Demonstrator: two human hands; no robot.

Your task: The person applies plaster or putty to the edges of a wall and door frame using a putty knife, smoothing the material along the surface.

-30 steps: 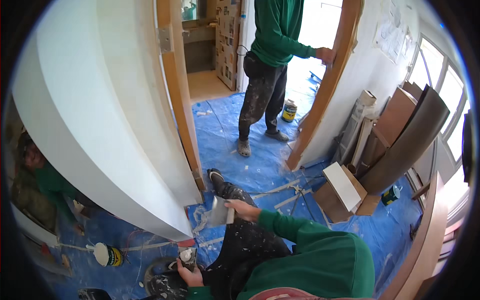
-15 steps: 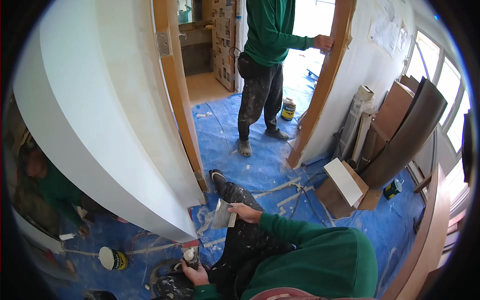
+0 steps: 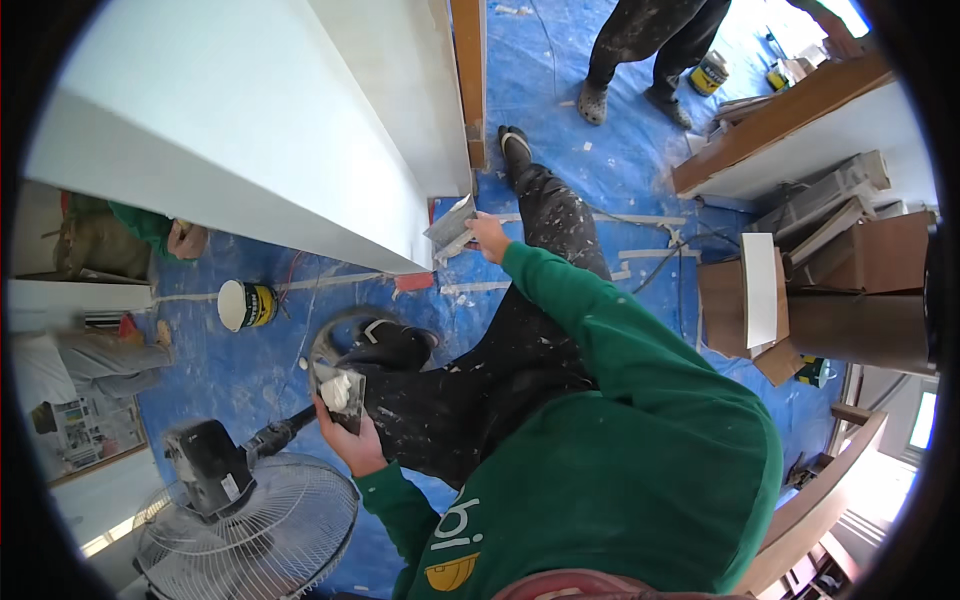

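Observation:
My right hand [image 3: 489, 238] grips a wide metal putty knife [image 3: 452, 224], its blade up against the lower end of the white wall [image 3: 330, 190]. I cannot make out whether the blade touches the wall. Lower and to the left, my left hand [image 3: 352, 440] is closed around a second flat blade [image 3: 349, 412] that carries a lump of white filler [image 3: 338, 391]. A small red block [image 3: 413, 282] lies at the foot of the wall's corner.
A standing fan [image 3: 245, 520] is at lower left. An open bucket [image 3: 245, 305] stands on the blue floor sheet [image 3: 210, 370]. Cables and tape strips cross it. A person in dark trousers [image 3: 655, 45] stands beyond the doorway. Cardboard boxes [image 3: 725, 310] lean at right.
My view has tipped down and turned left, bringing the fan into sight. The putty knife has come up close to the wall's lower edge. The filler stays on the blade in my left hand.

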